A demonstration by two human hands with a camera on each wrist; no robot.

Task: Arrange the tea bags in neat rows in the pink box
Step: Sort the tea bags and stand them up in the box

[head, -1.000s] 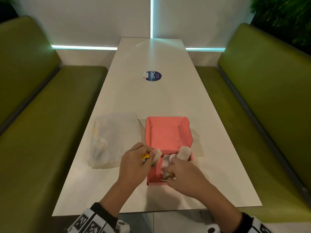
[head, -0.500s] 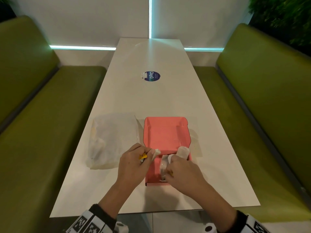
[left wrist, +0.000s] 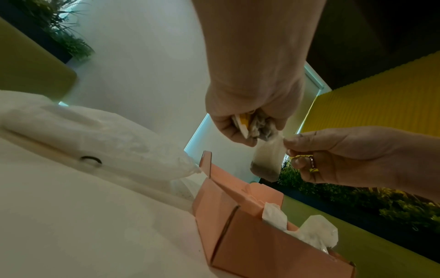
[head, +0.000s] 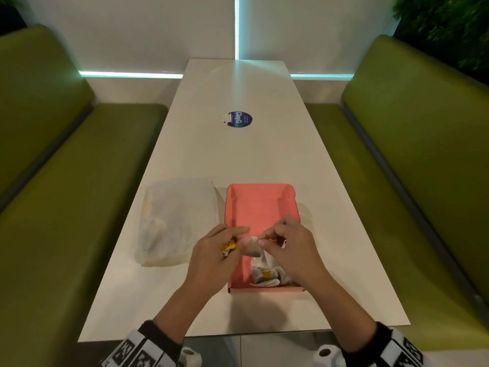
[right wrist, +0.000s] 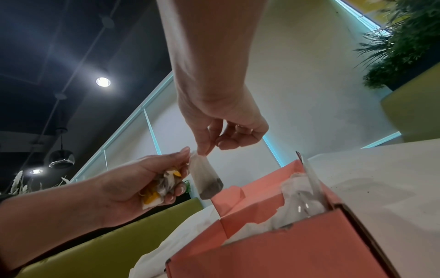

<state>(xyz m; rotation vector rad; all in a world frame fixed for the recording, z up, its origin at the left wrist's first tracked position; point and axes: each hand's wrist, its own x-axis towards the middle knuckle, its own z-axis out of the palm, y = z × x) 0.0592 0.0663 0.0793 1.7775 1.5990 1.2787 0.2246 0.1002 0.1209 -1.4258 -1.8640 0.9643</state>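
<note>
Tea bag (right wrist: pixel 206 176) hangs long axis near vertical, dark filled end down, above the pink box (head: pixel 260 205) on the bench (head: pixel 238 154). I see the right hand (right wrist: pixel 221 124) pinching its top corner; the left hand (right wrist: pixel 142 180) touches that corner while clutching a bunch of bags (right wrist: pixel 164 186).

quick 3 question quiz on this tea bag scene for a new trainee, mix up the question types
1. True or false: the pink box already holds some tea bags at its near end.
2. Multiple choice: the hanging tea bag is pinched at its top by A) the left hand only, B) the right hand only, C) both hands.
3. Fill in: besides that bag, the left hand holds a bunch of crumpled bags with ____ tags.

Key
1. True: white bags lie heaped there, not in rows.
2. C: left hand and right hand both pinch it.
3. Yellow.
</note>
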